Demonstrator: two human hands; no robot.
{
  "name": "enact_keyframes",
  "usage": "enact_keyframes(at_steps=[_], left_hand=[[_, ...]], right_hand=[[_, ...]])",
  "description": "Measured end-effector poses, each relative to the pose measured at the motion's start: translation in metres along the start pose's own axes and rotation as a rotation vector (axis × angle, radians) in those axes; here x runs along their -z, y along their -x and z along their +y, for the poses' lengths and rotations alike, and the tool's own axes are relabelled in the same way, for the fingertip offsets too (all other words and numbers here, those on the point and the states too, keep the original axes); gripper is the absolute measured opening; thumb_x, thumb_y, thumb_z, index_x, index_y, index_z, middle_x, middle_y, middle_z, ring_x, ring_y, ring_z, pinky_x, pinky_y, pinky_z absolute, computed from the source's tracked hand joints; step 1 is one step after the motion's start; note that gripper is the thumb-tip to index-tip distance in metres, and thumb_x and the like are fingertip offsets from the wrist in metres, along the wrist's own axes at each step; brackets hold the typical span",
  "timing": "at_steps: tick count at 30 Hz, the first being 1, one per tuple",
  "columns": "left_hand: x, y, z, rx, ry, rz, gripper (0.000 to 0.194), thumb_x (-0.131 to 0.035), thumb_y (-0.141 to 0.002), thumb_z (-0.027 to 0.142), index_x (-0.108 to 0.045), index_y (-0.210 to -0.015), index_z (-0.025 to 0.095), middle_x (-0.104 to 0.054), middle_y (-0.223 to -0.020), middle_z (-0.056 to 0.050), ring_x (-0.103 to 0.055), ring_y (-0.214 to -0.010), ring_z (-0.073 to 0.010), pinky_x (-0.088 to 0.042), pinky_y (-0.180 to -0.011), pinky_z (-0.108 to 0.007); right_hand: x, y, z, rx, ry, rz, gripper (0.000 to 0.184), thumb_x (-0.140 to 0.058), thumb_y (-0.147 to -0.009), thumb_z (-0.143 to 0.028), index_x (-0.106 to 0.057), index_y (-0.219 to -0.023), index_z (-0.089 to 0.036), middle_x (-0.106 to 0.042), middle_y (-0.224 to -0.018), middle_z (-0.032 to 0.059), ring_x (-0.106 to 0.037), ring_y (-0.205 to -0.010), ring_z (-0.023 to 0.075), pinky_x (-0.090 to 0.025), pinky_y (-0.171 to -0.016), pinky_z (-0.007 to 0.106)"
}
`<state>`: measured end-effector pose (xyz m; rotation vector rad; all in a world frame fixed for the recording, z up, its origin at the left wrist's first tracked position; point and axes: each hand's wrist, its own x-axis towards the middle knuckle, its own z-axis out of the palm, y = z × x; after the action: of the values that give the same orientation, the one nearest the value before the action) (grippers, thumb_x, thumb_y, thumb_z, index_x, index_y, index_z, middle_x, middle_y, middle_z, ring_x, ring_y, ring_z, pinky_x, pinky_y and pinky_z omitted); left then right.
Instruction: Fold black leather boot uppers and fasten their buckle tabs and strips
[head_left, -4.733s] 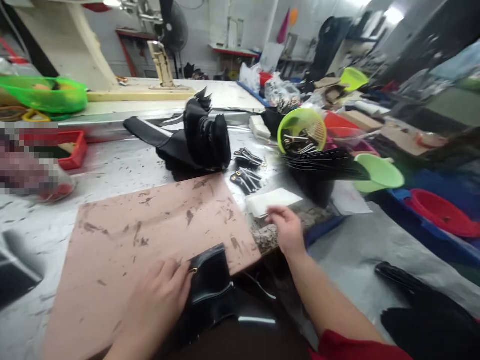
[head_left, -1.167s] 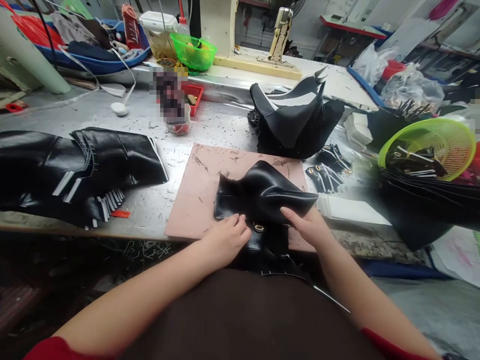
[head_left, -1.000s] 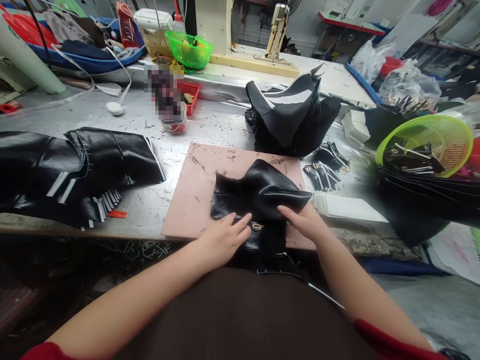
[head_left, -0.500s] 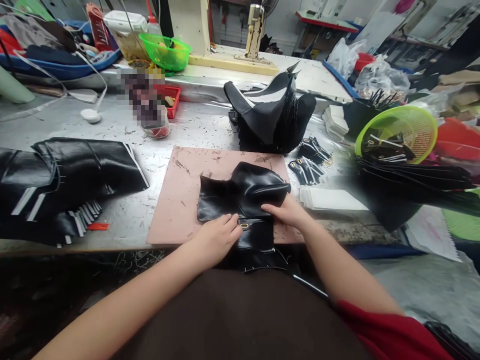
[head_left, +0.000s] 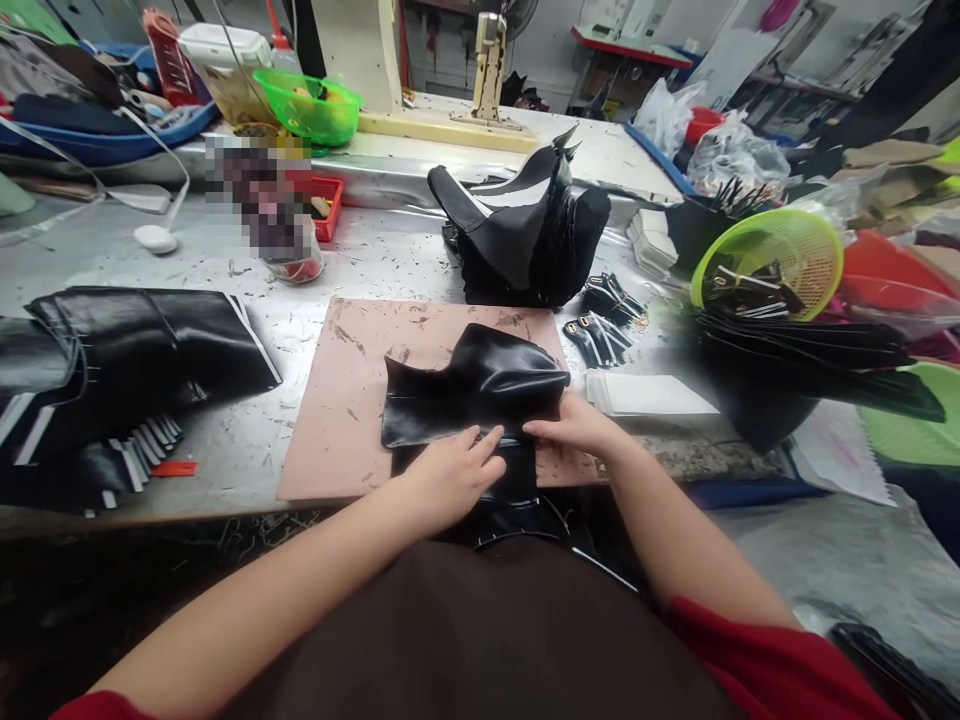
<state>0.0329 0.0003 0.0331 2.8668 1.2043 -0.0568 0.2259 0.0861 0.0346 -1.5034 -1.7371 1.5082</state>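
Observation:
A glossy black leather piece (head_left: 442, 400) lies folded on the pinkish board (head_left: 322, 430), its upper part bulging up. More of the black leather (head_left: 517, 470) hangs over the board's front edge toward my lap. My left hand (head_left: 454, 475) rests on the near edge of the fold, fingers stretched out and slightly apart. At the fold's right end, my right hand (head_left: 574, 425) grips the leather, thumb on top and fingers mostly hidden beneath. The gold-ringed tab seen earlier is covered by my left hand.
Stacked black leather pieces (head_left: 150, 345) lie at left. Behind the board stands a pile of black pieces (head_left: 517, 230). Right of it are gold-ringed tabs (head_left: 596, 335), white slips (head_left: 649, 393) and a yellow-green basket (head_left: 806, 260). Black sheets (head_left: 810, 345) jut out at right.
The view swung left, then drifted back right. My right hand came from the white slips to the leather, which now lies folded on the board. My left hand has slid over the gold-ringed tab.

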Motion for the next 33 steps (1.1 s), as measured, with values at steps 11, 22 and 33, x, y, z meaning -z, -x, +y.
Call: enact_keyframes(at_steps=[11,22,33], left_hand=[[-0.004,-0.007,-0.005,-0.032,0.039,0.014,0.019,-0.044,-0.080,0.007,-0.057,-0.092,0.012,-0.051,-0.125,-0.013,-0.054,-0.099,-0.0206,-0.048,-0.075,-0.029],[0.010,-0.023,0.000,-0.035,-0.010,-0.105,0.023,-0.040,-0.078,0.010,-0.056,-0.093,0.017,-0.040,-0.135,-0.005,-0.050,-0.085,-0.0220,-0.041,-0.051,-0.028],[-0.006,-0.007,-0.004,0.021,0.082,-0.016,0.033,-0.037,-0.080,0.008,-0.055,-0.108,0.014,-0.046,-0.130,-0.008,-0.050,-0.106,-0.0225,-0.049,-0.077,-0.031]], right_hand=[[0.008,-0.006,0.003,-0.022,0.084,-0.130,0.021,-0.068,-0.060,-0.026,-0.056,-0.075,-0.017,-0.051,-0.044,-0.0062,-0.049,-0.039,0.0124,-0.041,-0.038,0.024],[0.009,0.002,0.020,0.231,0.727,0.215,0.025,-0.065,-0.068,-0.042,-0.058,-0.068,-0.018,-0.059,-0.060,0.0022,-0.055,-0.057,0.0173,-0.044,-0.054,0.028],[-0.037,0.046,0.041,0.781,0.962,0.298,0.041,-0.043,-0.077,-0.010,-0.054,-0.116,-0.015,-0.064,-0.100,0.0075,-0.057,-0.089,0.0203,-0.039,-0.076,0.037]])
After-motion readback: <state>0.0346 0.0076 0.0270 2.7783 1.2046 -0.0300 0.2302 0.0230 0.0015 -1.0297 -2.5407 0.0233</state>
